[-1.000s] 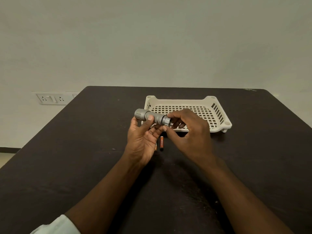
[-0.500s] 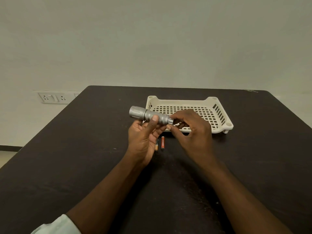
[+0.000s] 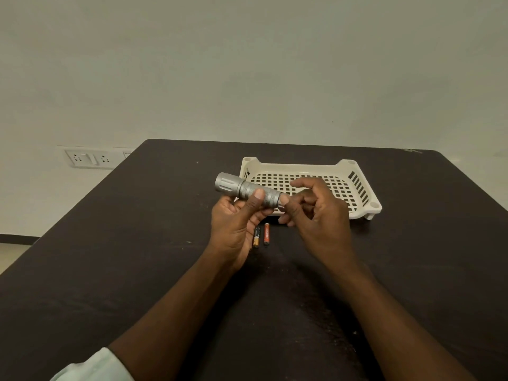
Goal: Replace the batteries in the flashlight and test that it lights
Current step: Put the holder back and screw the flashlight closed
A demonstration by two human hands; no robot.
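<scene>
My left hand [image 3: 236, 224] holds a silver flashlight [image 3: 244, 189] above the table, thumb on the knurled body, with the wide head pointing left and away. At its tail end, my right hand [image 3: 319, 215] has the thumb and lower fingers pinched on the tail cap [image 3: 280, 206], with the index finger lifted off. Two small batteries lie side by side on the dark table [image 3: 137, 257] just below my hands: a black and gold battery [image 3: 256, 237] and an orange battery [image 3: 266, 234].
A cream slotted plastic basket [image 3: 302, 167] sits behind my hands, with nothing visible inside it. A wall socket plate [image 3: 88, 158] is on the wall beyond the table's left edge. My forearms lie over the near part of the table.
The flashlight has shifted left and its head has tipped further up and away. My right index finger has lifted off the tail end. The batteries have not moved.
</scene>
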